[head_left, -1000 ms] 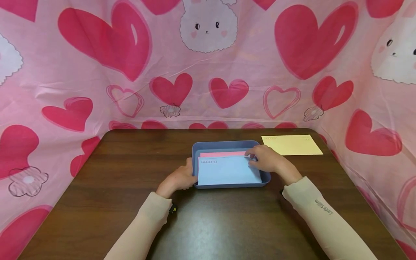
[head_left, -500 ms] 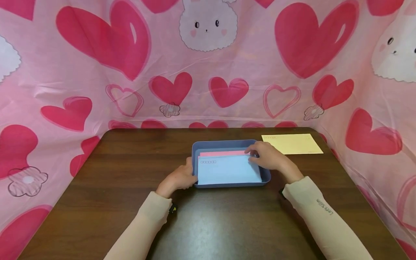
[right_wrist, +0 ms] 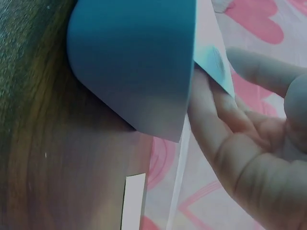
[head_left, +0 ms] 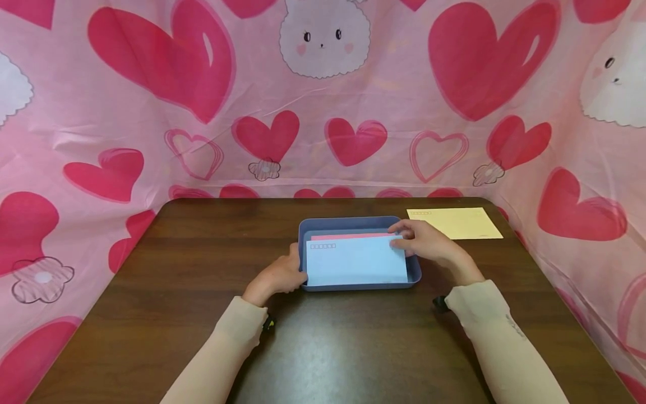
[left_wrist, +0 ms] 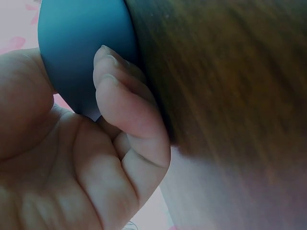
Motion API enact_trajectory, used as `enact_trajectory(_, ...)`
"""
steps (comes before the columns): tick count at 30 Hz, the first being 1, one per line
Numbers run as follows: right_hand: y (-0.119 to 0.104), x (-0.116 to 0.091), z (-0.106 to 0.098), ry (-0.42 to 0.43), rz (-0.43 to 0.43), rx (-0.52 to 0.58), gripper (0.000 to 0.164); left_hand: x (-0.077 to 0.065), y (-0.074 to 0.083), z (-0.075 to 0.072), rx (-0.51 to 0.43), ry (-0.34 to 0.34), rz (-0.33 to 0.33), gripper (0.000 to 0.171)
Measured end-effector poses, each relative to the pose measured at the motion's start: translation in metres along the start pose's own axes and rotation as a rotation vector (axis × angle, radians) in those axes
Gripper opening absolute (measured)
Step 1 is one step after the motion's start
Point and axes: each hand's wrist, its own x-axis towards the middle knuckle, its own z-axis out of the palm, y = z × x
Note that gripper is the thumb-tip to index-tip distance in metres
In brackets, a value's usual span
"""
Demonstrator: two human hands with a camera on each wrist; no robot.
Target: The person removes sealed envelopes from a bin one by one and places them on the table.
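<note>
Light-blue envelope (head_left: 353,262) in front, pink envelope (head_left: 335,237) behind: both were in the blue tray (head_left: 348,223), which sat on the brown wooden table (head_left: 217,235). The front one covered nearly all of its neighbour, leaving only a thin strip of pink along the top. Its lower edge lay just inside the tray's near wall, and a row of small printed boxes (head_left: 323,246) marked its upper left corner.

At the upper right corner of that envelope was the right hand (head_left: 421,240), its thumb on the near face and its fingers reaching behind, so that the paper was caught between them. In the right wrist view the corner stood out above the tray's rim; the thumb tip seemed to meet the paper there, though how firmly it pressed was hard to tell.

The left hand (head_left: 278,275) gripped the tray's left end, fingers together and curled against the outside of the wall, with the thumb on the other side.

A yellow envelope (head_left: 464,223) lay flat toward the far right of the table, beyond the right hand, which hid part of it. Pale sleeves (head_left: 222,342) covered both forearms. Pink cloth (head_left: 323,101) printed with red hearts and white animal faces hung around the table.
</note>
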Motion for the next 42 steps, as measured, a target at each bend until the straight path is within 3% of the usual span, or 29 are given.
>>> enact_trajectory(5,0.001,-0.004,-0.002,-0.102,0.055,0.118,0.047,0.0,0.0,0.0,-0.001,0.001,-0.004,0.08)
enact_trajectory(11,0.003,-0.004,-0.004,-0.133,0.041,0.171,0.039,0.0,0.001,0.0,0.009,0.004,-0.007,0.079)
enact_trajectory(24,0.009,0.0,-0.006,-0.035,0.012,0.179,0.04,-0.002,-0.002,0.0,-0.032,0.003,0.021,0.08)
enact_trajectory(32,0.01,0.001,-0.007,0.027,0.047,0.165,0.048,-0.001,-0.002,0.0,-0.038,0.0,0.018,0.082)
enact_trajectory(42,0.012,0.002,-0.006,0.061,0.059,0.143,0.039,0.001,-0.001,0.0,-0.02,0.006,0.009,0.081)
